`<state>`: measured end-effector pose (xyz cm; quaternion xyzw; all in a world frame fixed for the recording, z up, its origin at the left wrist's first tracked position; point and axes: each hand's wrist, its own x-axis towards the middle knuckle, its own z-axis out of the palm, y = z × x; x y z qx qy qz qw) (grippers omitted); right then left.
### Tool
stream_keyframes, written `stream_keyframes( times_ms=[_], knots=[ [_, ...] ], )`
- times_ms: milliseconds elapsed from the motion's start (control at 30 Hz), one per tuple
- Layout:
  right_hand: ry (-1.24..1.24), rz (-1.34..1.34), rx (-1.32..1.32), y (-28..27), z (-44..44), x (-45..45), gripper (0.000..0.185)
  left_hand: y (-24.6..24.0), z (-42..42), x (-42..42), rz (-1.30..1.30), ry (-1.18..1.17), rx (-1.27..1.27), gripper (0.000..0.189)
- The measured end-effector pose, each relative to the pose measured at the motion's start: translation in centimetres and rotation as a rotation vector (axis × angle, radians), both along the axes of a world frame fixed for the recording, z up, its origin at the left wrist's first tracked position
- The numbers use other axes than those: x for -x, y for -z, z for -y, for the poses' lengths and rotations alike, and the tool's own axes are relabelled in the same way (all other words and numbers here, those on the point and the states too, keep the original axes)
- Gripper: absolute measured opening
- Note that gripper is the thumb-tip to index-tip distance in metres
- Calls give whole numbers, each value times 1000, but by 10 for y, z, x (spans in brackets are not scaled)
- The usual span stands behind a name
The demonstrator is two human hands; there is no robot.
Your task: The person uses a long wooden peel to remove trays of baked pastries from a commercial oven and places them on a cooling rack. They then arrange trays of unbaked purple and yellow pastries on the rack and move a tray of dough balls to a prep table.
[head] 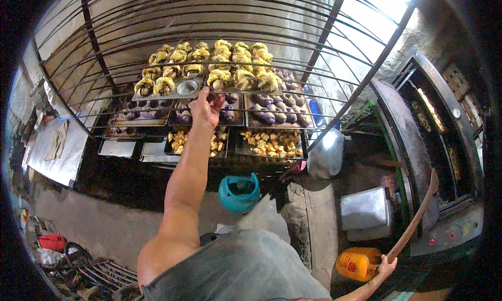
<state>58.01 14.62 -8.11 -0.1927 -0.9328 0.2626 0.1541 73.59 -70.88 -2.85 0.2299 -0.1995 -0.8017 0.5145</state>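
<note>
My left hand (206, 108) reaches out to the rack, its thumb on the front corner of a metal baking tray (172, 94) and its other fingers below. Yellow-topped rolls (164, 85) sit on that tray in rows, with a round metal tin (188, 88) at its front right corner. Beside it, a second tray (251, 92) bears more yellow rolls (243, 80). Low on the right, my right hand (387, 266) grips a long wooden pole (415, 212). The pole's upper end overlaps the side of the oven (411, 144) in view; I cannot tell whether they touch.
Metal rack bars (219, 20) cross above the trays. Lower shelves carry purple rolls (282, 108) and bread pieces (270, 144). A teal gas cylinder (229, 195) and an orange gas cylinder (355, 263) stand on the floor. A metal-topped table (68, 159) is at left.
</note>
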Motion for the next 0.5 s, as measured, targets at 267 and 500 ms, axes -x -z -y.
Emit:
stream_keyframes(
  times_ms=[267,500],
  knots=[
    [-49,-57,136,15,-4,-4,84,-1,-22,27,11,266,131,27],
    [-62,-50,147,21,-11,-5,87,0,-62,38,-47,330,168,38]
  ],
)
